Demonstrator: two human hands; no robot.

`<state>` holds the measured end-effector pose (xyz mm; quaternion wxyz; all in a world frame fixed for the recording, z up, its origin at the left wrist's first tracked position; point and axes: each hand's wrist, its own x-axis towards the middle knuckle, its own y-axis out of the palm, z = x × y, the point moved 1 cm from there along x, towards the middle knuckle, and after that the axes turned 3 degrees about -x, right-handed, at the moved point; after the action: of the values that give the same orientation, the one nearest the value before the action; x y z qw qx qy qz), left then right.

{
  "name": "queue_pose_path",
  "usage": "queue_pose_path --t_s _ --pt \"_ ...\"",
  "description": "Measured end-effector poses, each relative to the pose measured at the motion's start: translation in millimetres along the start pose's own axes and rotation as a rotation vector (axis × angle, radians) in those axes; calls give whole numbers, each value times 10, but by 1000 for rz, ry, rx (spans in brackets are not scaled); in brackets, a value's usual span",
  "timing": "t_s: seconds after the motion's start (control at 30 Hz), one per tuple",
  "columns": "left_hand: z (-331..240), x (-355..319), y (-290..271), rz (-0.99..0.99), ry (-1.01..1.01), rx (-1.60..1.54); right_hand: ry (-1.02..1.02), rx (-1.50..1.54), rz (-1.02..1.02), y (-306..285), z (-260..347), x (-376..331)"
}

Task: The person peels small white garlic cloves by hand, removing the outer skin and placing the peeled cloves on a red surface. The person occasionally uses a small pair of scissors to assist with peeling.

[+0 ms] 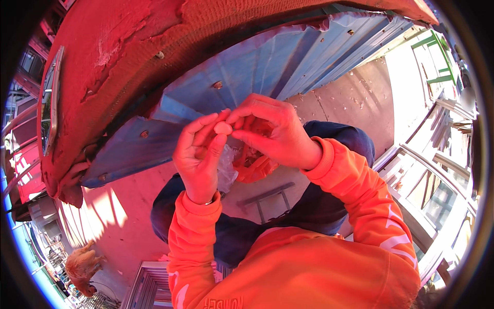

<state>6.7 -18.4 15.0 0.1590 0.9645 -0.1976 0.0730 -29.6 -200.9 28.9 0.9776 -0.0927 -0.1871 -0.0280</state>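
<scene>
Both hands are up in front of the chest, meeting in the middle of the view. The left hand (198, 154) has its fingers curled upward, and a small round pale piece (223, 127) sits right at its fingertips, pinched between the thumb and the first fingers. The right hand (272, 135) comes in from the other side, its fingertips pressed against the same piece, so the little lump is held right where the two hands meet, at the very top of both grips rather than down in either palm.

Lower down, a crumpled clear plastic bag (226, 170) hangs against the left palm, tucked between the two wrists. Behind it, under the right hand, shows something orange-red (254, 167), soft and bunched; what it is cannot be told, nor which hand actually carries the bag.

Both arms wear bright orange sleeves (360, 190), and the dark blue trouser knees (339, 139) show beneath the hands, one on each side. Below lies a reddish concrete floor (128, 206) in strong sunlight. Ahead rises a blue corrugated metal sheet (267, 67) with screws, under a thick red-painted beam (144, 46) whose paint is flaking. Far down at the lower left, well apart from the hands, a brownish chicken (81, 268) stands on the ground.
</scene>
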Motion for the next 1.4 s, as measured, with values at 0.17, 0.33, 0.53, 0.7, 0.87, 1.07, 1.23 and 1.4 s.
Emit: queue_pose_path --t_s 0.17,0.33,0.53,0.7,0.87,1.07,1.23,1.4 --pt "-19 5 30 4 28 36 30 -41 51 -44 29 -18" --pt "46 -9 29 46 203 339 -56 -91 -34 2 -2 -1" --pt "84 -21 31 51 296 515 -59 -142 -3 -14 -34 -27" --pt "80 -33 32 79 328 609 -49 -206 2 -34 -18 -31" --pt "75 -19 45 75 327 507 87 -245 -71 -58 -46 -13" --pt "53 2 68 65 337 484 25 -199 -59 -54 -37 -3" --pt "64 -10 26 92 313 500 97 -125 -7 -71 49 2" --pt "50 -24 16 151 272 475 92 -206 -113 -56 -50 -15"
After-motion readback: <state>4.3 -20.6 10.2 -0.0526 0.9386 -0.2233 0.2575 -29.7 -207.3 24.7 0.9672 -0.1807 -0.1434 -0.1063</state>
